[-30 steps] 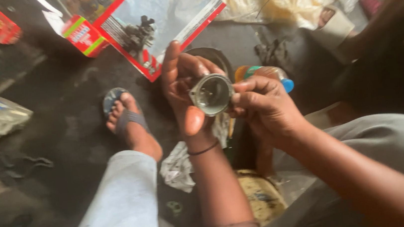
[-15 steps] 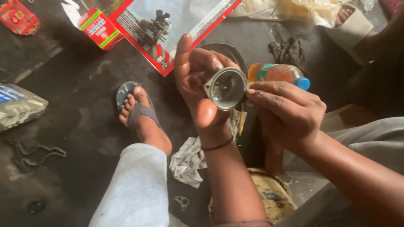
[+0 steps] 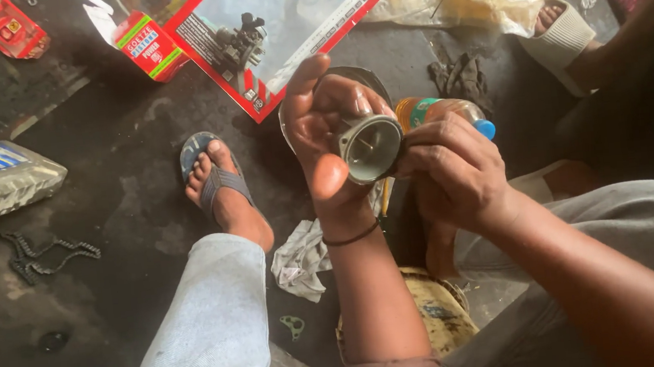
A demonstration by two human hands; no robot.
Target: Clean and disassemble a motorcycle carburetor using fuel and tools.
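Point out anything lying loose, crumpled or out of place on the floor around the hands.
A loose drive chain lies tangled on the dark, stained floor at the left. A crumpled rag sits beside the sandalled foot. Both hands, left and right, hold a round metal cup-shaped part, seemingly intact.

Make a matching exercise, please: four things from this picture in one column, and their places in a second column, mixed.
Things:
1. round metal part
2. chain
3. crumpled rag
4. small red box

Places:
A. on the floor at far left
B. between the left hand and the right hand
C. at the top, beside the large red-edged package
D. below the left wrist

Pairs: 1-B, 2-A, 3-D, 4-C
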